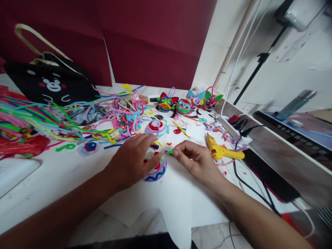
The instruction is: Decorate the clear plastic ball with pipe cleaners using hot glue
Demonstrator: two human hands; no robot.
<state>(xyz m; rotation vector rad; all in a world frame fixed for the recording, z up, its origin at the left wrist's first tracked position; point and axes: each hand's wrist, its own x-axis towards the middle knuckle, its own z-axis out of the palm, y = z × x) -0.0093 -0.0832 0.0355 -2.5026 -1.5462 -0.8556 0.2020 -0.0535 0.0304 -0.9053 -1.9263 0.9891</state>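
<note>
A round purple, blue and red pipe-cleaner piece (156,175) lies on white paper, partly hidden under my left hand (133,160). The fingers of that hand are spread over the piece's left and upper side, and I see nothing held in them. Just right of the piece, my right hand (195,159) pinches a small green piece (169,152) between thumb and index finger. Its free end points left, toward the round piece. A coiled red, white and purple piece (155,127) lies beyond my left hand.
Colourful pipe cleaners (124,114) pile up at the left and back. Finished ball ornaments (184,105) stand at the back. A yellow glue gun (223,151), cables and a black power bank (271,174) lie right. A black bag (52,84) is back left.
</note>
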